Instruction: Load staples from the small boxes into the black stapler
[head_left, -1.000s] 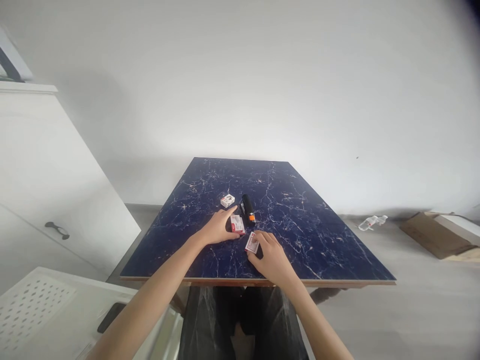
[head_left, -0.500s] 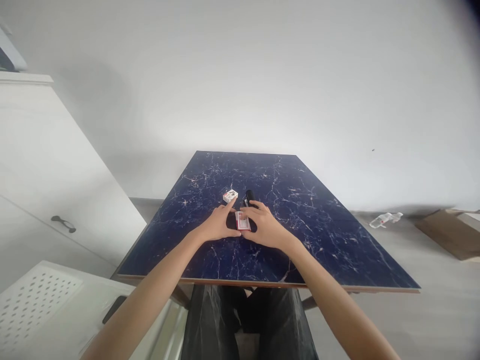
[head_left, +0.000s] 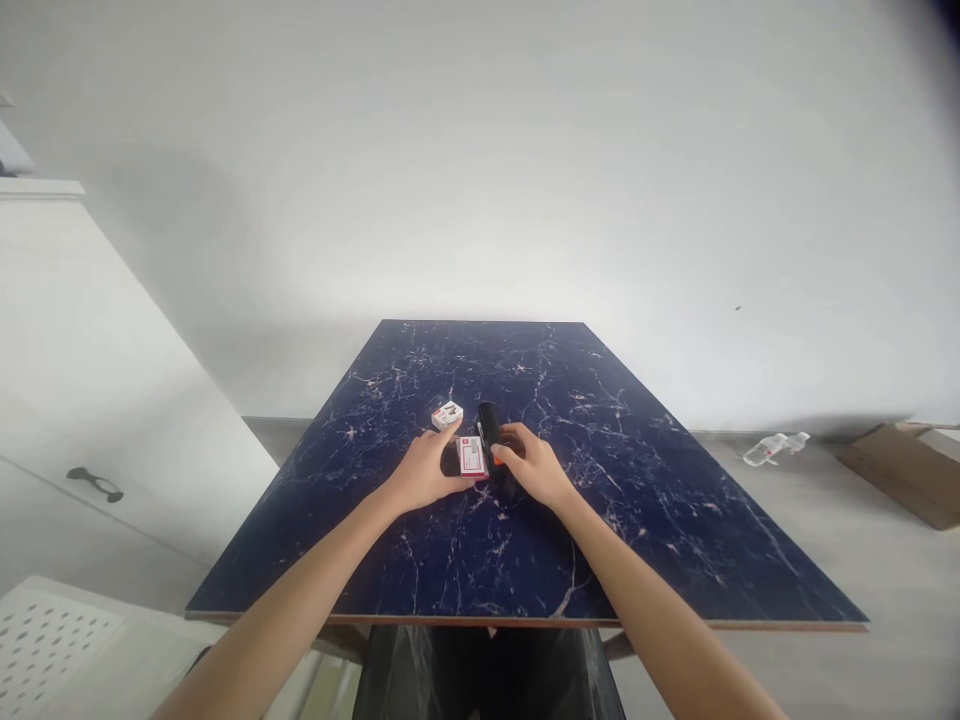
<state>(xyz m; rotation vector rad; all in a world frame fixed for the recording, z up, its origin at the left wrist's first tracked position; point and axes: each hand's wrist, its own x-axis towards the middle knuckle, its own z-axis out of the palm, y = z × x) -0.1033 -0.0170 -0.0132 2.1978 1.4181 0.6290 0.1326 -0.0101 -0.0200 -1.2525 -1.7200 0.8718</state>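
A small red-and-white box point(head_left: 472, 456) lies near the middle of the blue table, its labelled face up. My left hand point(head_left: 424, 472) curves around its left side, with the thumb along the near edge and the index finger reaching the far side. Just beyond that fingertip is a white box point(head_left: 447, 415) with dark print. Right beside the red-and-white box lies a black cylinder point(head_left: 487, 418) with an orange patch at its near end. My right hand point(head_left: 531, 464) closes on that near end, thumb on top. Some left fingers are hidden behind the hand.
The blue marbled table point(head_left: 637, 540) stands against a pale wall. To the left is a white cabinet point(head_left: 105, 380) with a dark handle. A clear plastic bottle point(head_left: 772, 448) and a cardboard box point(head_left: 900, 470) are on the floor to the right.
My right hand has left the red-and-white box and taken hold of the black cylinder. My left hand stays at the box. The view has tilted up slightly.
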